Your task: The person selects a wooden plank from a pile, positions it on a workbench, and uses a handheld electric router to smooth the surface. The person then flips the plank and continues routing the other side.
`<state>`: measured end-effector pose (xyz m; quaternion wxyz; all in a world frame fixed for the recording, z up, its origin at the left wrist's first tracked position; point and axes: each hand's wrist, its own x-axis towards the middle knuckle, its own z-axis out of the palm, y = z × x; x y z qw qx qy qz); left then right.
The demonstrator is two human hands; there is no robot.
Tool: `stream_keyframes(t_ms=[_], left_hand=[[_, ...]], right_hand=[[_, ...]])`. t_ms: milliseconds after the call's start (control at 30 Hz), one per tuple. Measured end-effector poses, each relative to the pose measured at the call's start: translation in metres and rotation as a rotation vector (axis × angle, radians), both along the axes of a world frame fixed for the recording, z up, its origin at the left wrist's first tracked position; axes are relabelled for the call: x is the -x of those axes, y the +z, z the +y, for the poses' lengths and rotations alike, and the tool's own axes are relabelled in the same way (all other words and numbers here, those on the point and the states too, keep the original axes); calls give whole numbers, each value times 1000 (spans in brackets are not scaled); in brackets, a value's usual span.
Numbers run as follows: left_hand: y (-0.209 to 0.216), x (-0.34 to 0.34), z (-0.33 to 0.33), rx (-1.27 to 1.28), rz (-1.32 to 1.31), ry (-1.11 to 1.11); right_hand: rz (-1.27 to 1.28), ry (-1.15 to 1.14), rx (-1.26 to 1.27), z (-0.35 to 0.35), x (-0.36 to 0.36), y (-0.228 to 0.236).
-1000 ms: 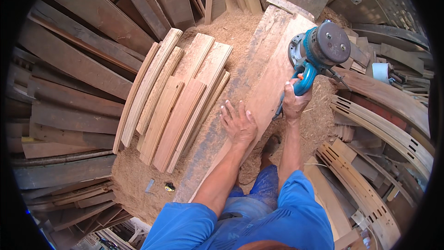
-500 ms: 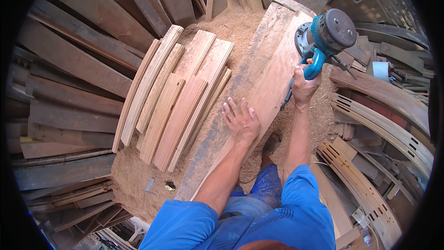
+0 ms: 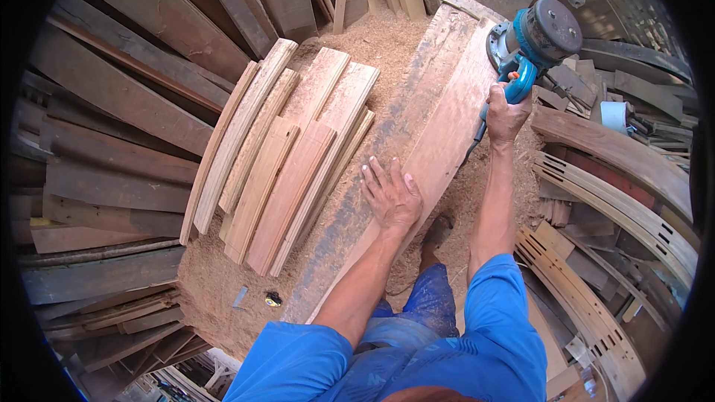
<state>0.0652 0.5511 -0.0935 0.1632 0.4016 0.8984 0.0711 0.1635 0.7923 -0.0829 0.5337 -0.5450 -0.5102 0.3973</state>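
My right hand (image 3: 509, 114) is wrapped around the teal D-shaped handle of an electric router (image 3: 553, 31). The router has a dark round motor top and a metal base, which sits against the far right edge of a long reddish board (image 3: 445, 138). Its cord hangs from the handle beside the board. My left hand (image 3: 392, 197) lies palm down on the nearer part of that board, fingers spread and holding nothing. Under the board is a long, worn, dust-covered plank (image 3: 328, 253). The router's bit is hidden from view.
Several curved, grooved wood pieces (image 3: 294, 179) are stacked to the left, amid sawdust (image 3: 216, 305). A tape measure (image 3: 273, 299) lies nearby. Dark planks (image 3: 126, 141) line the left side. Curved slotted rails (image 3: 588, 305) and a thick curved beam (image 3: 611, 150) fill the right.
My right hand and the router have shifted a little to the right and farther away along the board's edge. My left hand has stayed nearly in place.
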Motion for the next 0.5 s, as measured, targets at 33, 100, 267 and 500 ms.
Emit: stream_keyframes(t_ms=[33, 100, 267, 500], left_hand=[[-1, 0, 0, -4, 3, -1], [-1, -1, 0, -6, 4, -4], [-2, -1, -2, 14, 20, -14], [-6, -2, -1, -41, 19, 4]], right_hand=[[0, -6, -8, 3, 0, -3], [-3, -21, -23, 9, 0, -8], [-66, -4, -136, 27, -4, -16], [-112, -32, -193, 60, -6, -23]])
